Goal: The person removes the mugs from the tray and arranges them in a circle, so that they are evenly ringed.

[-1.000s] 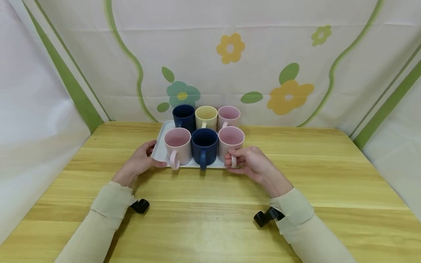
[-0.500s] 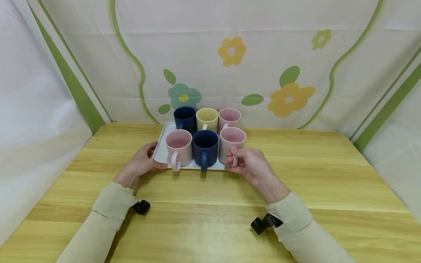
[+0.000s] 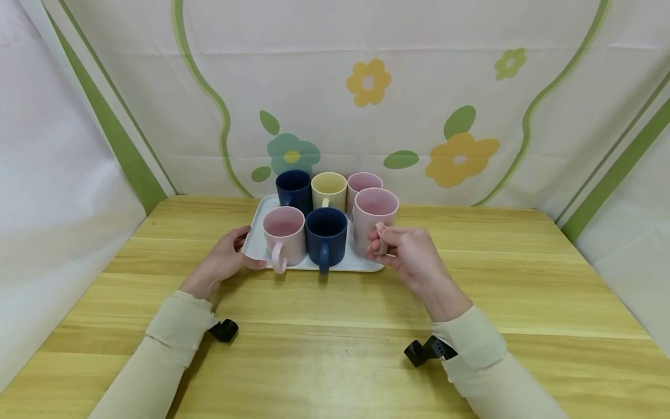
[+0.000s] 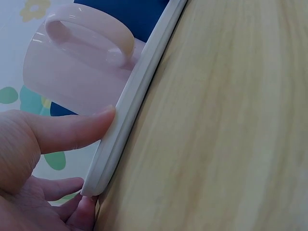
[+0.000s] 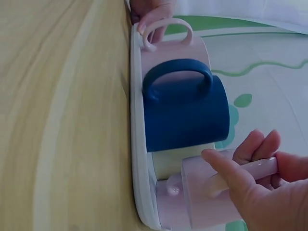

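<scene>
My right hand (image 3: 416, 253) holds a pink mug (image 3: 365, 221) by its handle, lifted just above the right front of a white tray (image 3: 255, 247). In the right wrist view, that pink mug (image 5: 199, 185) hangs clear of the tray floor, with my fingers around the handle. My left hand (image 3: 225, 256) grips the tray's left front corner, the thumb on its rim (image 4: 127, 108) in the left wrist view. Still on the tray's front row are another pink mug (image 3: 290, 244) and a dark blue mug (image 3: 335, 235), handles toward me.
Along the tray's back row stand a dark blue mug (image 3: 293, 195), a yellow mug (image 3: 335, 199) and a pink mug (image 3: 364, 181), partly hidden by the held one. Behind the wooden table (image 3: 324, 349) hangs a flowered white cloth (image 3: 314, 81).
The pink mug in my right hand has risen off the tray and shifted slightly right, uncovering the tray's right front corner. My left hand stays at the tray's corner.
</scene>
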Demonstrator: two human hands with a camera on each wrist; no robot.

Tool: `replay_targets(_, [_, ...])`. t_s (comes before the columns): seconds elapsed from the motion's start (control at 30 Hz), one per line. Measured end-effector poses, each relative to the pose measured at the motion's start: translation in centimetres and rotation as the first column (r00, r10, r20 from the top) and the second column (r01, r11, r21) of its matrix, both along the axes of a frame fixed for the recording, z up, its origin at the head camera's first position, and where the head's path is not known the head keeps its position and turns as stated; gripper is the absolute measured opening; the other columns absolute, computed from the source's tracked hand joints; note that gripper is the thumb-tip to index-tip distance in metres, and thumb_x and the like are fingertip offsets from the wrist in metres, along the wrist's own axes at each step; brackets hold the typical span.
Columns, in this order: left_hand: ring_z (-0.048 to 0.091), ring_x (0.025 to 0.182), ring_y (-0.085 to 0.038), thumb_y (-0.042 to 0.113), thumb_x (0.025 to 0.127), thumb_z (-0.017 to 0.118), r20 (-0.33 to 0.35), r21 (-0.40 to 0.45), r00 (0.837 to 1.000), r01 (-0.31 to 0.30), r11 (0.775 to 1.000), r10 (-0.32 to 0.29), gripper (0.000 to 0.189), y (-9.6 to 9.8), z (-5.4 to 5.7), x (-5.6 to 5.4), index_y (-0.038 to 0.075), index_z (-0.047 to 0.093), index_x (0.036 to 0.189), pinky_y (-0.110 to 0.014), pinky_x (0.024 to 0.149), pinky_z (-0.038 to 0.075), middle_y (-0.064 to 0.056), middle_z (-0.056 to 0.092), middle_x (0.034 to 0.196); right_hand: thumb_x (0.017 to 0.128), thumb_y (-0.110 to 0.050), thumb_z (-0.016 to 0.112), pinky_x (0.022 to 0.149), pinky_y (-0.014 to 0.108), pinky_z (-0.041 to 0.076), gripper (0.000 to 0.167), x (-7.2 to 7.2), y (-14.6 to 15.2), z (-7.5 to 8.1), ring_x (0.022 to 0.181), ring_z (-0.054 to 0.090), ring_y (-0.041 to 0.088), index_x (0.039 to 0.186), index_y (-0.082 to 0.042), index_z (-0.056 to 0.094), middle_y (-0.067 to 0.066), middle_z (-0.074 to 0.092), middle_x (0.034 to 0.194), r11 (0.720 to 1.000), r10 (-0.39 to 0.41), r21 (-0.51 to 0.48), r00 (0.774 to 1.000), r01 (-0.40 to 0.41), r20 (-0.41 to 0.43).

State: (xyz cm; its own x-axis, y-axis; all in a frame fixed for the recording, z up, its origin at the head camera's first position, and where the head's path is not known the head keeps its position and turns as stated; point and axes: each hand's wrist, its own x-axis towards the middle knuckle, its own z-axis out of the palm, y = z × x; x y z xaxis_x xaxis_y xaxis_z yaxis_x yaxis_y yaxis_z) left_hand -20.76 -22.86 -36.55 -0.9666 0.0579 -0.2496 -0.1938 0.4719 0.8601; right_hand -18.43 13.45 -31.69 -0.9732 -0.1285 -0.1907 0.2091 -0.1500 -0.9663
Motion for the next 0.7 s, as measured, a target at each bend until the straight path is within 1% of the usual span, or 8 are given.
replay_targets(0.1, [0.034,0.147,-0.045,0.002,0.086,0.081,0.008,-0.008,1.000,0.000,1.000,0.000,0.108,0.0,0.0,0.0,-0.001,0.012,0.169,-0.061,0.130,0.024,-0.028,0.028,0.170,0.109,-0.018,0.061,0.088,0.034,0.065,0.029,-0.3,0.7,0.3,0.078,0.069,0.014,0.111,0.009,0.071,0.001,0.069,0.083,1.000,-0.011,0.013,1.000,0.011,-0.018])
replay_targets(0.37, [0.035,0.145,-0.045,0.003,0.086,0.082,-0.004,-0.010,1.000,0.008,1.000,-0.008,0.108,0.0,-0.2,-0.2,-0.001,0.013,0.169,-0.060,0.129,0.026,-0.029,0.029,0.170,0.107,-0.021,0.064,0.088,0.035,0.065,0.025,-1.2,2.8,0.9,0.078,0.073,0.014,0.096,-0.003,0.077,0.000,0.071,0.080,0.998,-0.067,0.008,0.997,0.067,-0.043])
replay_targets(0.53, [0.035,0.147,-0.045,0.004,0.086,0.083,-0.010,-0.015,1.000,0.010,1.000,-0.010,0.109,-0.2,-0.3,-0.1,-0.002,0.013,0.169,-0.060,0.129,0.027,-0.029,0.028,0.170,0.107,-0.020,0.065,0.090,0.039,0.065,0.025,-1.7,4.3,1.0,0.076,0.073,0.014,0.095,-0.002,0.077,0.000,0.070,0.078,0.996,-0.080,-0.039,0.994,0.077,-0.075])
replay_targets(0.7, [0.034,0.150,-0.045,0.005,0.085,0.084,-0.009,-0.005,1.000,0.009,1.000,-0.009,0.111,-0.2,-0.3,-0.2,-0.001,0.012,0.169,-0.060,0.129,0.026,-0.028,0.027,0.172,0.106,-0.021,0.065,0.090,0.038,0.065,0.026,-2.3,5.7,1.0,0.075,0.073,0.014,0.094,-0.001,0.076,0.000,0.070,0.076,0.993,-0.103,-0.070,0.992,0.097,-0.078])
